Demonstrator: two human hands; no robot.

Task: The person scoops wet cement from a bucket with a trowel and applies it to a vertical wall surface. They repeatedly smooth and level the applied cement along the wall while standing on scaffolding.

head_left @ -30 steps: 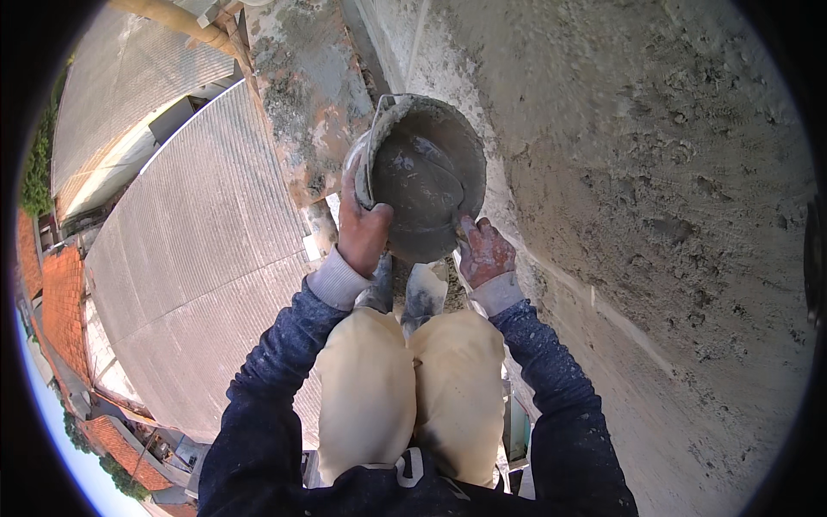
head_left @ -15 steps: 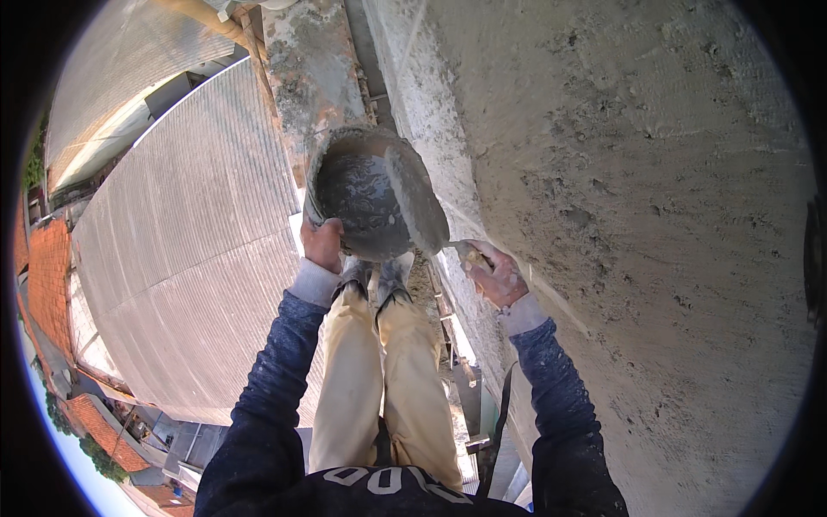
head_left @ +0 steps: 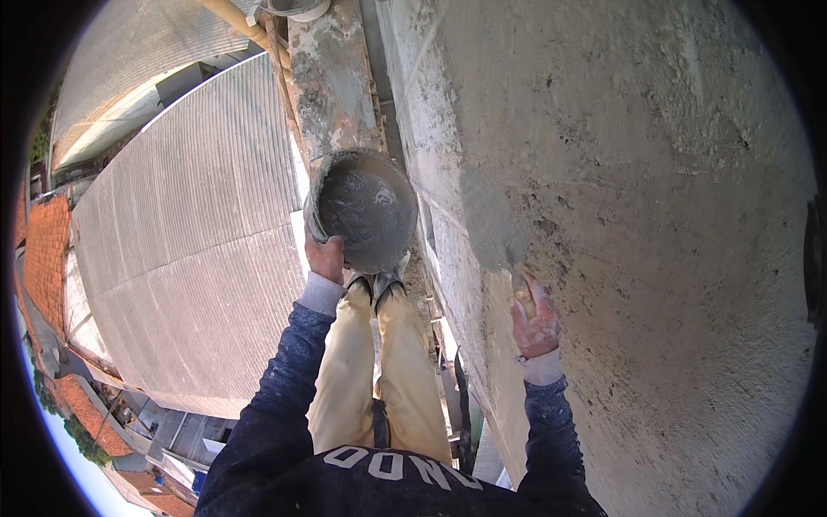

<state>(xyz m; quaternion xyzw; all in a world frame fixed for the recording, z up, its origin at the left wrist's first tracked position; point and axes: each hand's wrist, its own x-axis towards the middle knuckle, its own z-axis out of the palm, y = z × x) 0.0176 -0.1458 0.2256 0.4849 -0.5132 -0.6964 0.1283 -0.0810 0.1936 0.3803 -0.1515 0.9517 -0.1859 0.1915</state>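
Observation:
My left hand [head_left: 326, 257] grips the near-left rim of a dark round bucket [head_left: 317, 202]. Wet grey mortar [head_left: 366, 211] lies inside it. To the right, my right hand [head_left: 537, 323] is closed around the handle of a trowel [head_left: 491, 220], whose blade is coated with grey mortar. The blade is over the rough plastered wall [head_left: 655, 258], right of the bucket; whether it touches the surface I cannot tell.
I stand high on a narrow plank [head_left: 332, 95] beside the wall, with a bamboo pole [head_left: 237, 24] at its far left. Another bucket [head_left: 297, 9] sits at the plank's far end. Down to the left spread a corrugated roof [head_left: 189, 233] and orange tiled roofs [head_left: 45, 250].
The trowel has left the bucket's right rim and moved right over the wall with my right hand. My left hand still holds the bucket, now slightly lower in view.

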